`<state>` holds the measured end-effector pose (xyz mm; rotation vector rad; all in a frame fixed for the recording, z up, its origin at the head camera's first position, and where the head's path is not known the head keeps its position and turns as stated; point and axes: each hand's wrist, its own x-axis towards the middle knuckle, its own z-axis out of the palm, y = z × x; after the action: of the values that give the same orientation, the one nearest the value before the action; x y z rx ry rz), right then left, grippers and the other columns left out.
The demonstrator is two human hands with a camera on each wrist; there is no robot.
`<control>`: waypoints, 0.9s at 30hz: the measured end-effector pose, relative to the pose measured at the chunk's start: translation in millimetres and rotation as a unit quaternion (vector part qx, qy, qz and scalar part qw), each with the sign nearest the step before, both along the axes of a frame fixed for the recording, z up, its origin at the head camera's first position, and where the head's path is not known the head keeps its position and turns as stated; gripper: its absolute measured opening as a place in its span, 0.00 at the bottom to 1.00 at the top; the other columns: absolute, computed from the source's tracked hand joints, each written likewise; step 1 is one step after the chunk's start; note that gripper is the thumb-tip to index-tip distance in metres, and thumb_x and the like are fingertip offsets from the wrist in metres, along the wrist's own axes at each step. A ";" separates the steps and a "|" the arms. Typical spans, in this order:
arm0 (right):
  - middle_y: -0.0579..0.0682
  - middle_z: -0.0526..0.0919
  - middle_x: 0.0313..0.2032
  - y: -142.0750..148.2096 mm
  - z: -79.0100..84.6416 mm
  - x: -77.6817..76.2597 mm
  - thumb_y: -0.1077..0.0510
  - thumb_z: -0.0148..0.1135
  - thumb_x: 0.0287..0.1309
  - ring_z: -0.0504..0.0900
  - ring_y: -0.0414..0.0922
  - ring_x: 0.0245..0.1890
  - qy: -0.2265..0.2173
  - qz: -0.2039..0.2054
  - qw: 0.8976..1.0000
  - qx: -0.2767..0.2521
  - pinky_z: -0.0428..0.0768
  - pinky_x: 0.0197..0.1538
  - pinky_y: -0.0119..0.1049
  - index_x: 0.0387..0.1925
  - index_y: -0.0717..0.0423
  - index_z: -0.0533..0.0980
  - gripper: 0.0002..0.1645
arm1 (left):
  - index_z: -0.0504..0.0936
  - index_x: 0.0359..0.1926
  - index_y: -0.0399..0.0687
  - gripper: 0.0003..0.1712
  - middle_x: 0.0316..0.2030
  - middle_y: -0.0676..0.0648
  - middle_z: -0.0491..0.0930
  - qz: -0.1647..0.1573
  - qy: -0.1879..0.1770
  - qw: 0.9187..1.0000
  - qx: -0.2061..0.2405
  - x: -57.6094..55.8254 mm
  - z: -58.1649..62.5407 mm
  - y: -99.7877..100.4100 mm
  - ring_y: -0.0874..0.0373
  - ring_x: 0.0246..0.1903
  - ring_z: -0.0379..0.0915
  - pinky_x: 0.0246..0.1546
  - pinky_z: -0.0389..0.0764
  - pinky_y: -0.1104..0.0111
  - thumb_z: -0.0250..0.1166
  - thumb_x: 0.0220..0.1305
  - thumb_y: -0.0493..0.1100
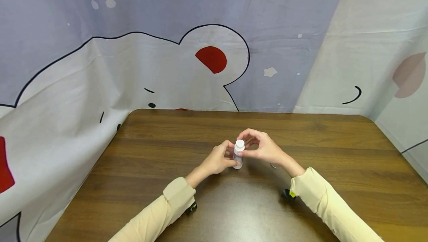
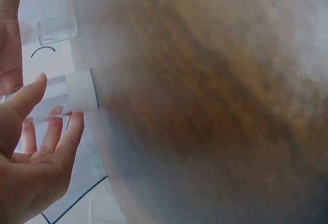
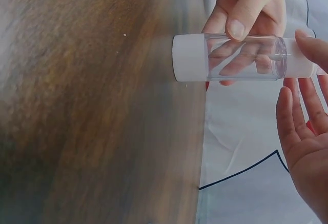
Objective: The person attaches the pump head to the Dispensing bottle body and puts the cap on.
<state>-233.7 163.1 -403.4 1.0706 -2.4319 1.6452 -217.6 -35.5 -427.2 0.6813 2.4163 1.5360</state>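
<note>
Bracing the upright bottle [image 1: 237, 156] just below centre, seemingly for steadiness, left hand [image 1: 218, 159] grips it, right hand [image 1: 263, 147] pinching its collar [image 3: 298, 62].

Wearing long, pale cream sleeves [image 1: 147, 218], creasing along the forearms.
Showing a broad left cuff [image 1: 179, 193] and right cuff [image 1: 305, 186], sporting a small black device [image 1: 189, 210] with yellow-green markings beneath the one, a black piece [image 1: 285, 194] with a bright yellow patch [image 1: 292, 193] beside the other, leaving left hand [image 1: 216, 159] and right hand [image 1: 264, 149] bare.
</note>
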 end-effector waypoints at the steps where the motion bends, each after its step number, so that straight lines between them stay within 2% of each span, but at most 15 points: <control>1: 0.54 0.82 0.36 -0.6 0.2 0.0 0.65 0.75 0.45 0.80 0.39 0.37 0.001 -0.005 1.000 0.001 0.84 0.40 0.41 0.42 0.57 0.76 0.21 | 0.69 0.47 0.33 0.22 0.48 0.34 0.80 -0.001 0.001 1.000 0.000 0.0 -0.1 0.0 0.43 0.49 0.80 0.45 0.84 0.66 0.70 0.55 0.32; 12: 0.49 0.79 0.33 -5.5 2.0 0.5 0.62 0.78 0.41 0.79 0.46 0.34 0.006 -0.036 0.999 0.023 0.84 0.39 0.39 0.38 0.53 0.73 0.23 | 0.69 0.49 0.33 0.23 0.47 0.33 0.81 -0.004 -0.004 1.000 0.003 0.5 1.3 -0.6 0.43 0.49 0.80 0.45 0.84 0.66 0.69 0.55 0.32; 16: 0.49 0.79 0.32 -7.4 1.5 -0.1 0.62 0.79 0.39 0.79 0.44 0.33 0.011 -0.046 0.998 0.028 0.84 0.38 0.41 0.37 0.54 0.72 0.25 | 0.69 0.49 0.32 0.23 0.47 0.33 0.81 -0.006 0.006 1.000 -0.002 -0.4 0.9 -0.8 0.43 0.49 0.80 0.45 0.84 0.67 0.69 0.56 0.32; 20: 0.53 0.80 0.33 -10.8 5.3 2.7 0.66 0.79 0.38 0.79 0.44 0.32 0.019 -0.050 0.998 0.030 0.84 0.37 0.46 0.39 0.59 0.73 0.26 | 0.69 0.49 0.32 0.23 0.47 0.33 0.81 -0.008 0.014 1.000 -0.005 -0.9 0.7 -1.1 0.43 0.49 0.80 0.46 0.84 0.67 0.69 0.56 0.32; 25: 0.57 0.81 0.32 -17.3 22.8 16.3 0.69 0.77 0.38 0.79 0.48 0.31 0.026 -0.047 0.998 0.033 0.83 0.35 0.50 0.40 0.68 0.74 0.25 | 0.69 0.49 0.32 0.23 0.47 0.33 0.81 -0.012 0.014 1.000 -0.004 -0.7 0.6 -1.4 0.43 0.49 0.80 0.47 0.84 0.67 0.69 0.55 0.31; 27: 0.57 0.81 0.32 -18.6 27.4 20.6 0.69 0.77 0.39 0.79 0.47 0.31 0.032 -0.049 0.998 0.034 0.83 0.36 0.49 0.39 0.67 0.75 0.24 | 0.69 0.48 0.32 0.23 0.47 0.33 0.81 -0.013 0.015 1.000 -0.003 -0.6 0.3 -1.3 0.43 0.49 0.80 0.47 0.84 0.67 0.69 0.55 0.31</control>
<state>-213.2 144.4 -376.0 0.9786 -2.4741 1.4874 -218.2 -36.8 -427.0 0.7375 2.4218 1.5191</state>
